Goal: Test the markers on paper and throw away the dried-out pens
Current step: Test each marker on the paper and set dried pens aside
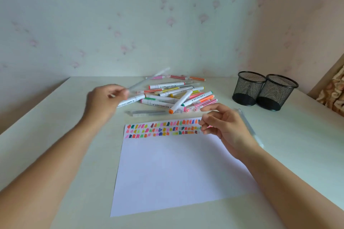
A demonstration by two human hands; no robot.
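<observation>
Left hand [104, 99] pinches clear pen [147, 79]; right hand [224, 129] hovers.

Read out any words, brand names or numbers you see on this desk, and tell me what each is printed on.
white marker barrels: one line of dark print between arrowheads on several, too small and blurred to read.
paper: only rows of colour swatches, no words or numbers.
mesh cups: no label visible.
</observation>
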